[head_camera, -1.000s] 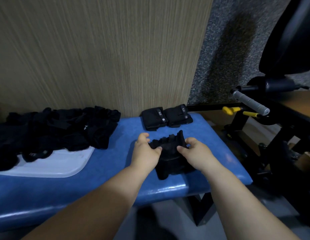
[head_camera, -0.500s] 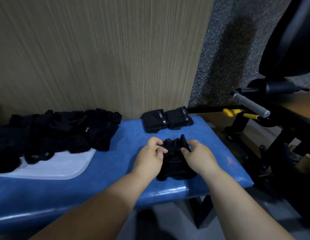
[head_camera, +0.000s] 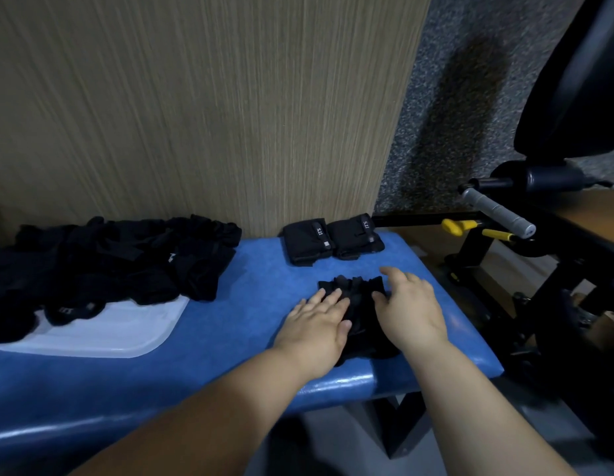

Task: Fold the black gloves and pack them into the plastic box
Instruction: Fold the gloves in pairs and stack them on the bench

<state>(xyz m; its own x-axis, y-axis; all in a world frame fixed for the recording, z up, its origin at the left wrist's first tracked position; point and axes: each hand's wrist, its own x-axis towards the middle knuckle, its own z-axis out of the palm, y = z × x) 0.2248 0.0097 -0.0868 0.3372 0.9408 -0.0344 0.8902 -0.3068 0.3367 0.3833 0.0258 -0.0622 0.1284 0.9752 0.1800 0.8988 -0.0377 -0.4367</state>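
A black glove [head_camera: 360, 300] lies flat on the blue padded bench [head_camera: 250, 290], near its front right end. My left hand [head_camera: 319, 324] rests palm down on the glove's left side, fingers spread. My right hand [head_camera: 410, 304] lies over its right side, fingers apart, gripping nothing. Two folded black gloves [head_camera: 333, 238] sit side by side at the back against the wall. A heap of loose black gloves [head_camera: 120, 259] lies at the left, partly over a white plastic lid or tray [head_camera: 120, 328].
A wood-grain wall panel [head_camera: 209, 108] stands right behind the bench. Black exercise-machine parts with a grey handle [head_camera: 494, 211] and yellow knobs [head_camera: 463, 226] crowd the right side. The bench ends just right of my right hand.
Both hands have let go of the glove's finger end and now lie flat on it. The glove has gone from bunched up to spread flat.
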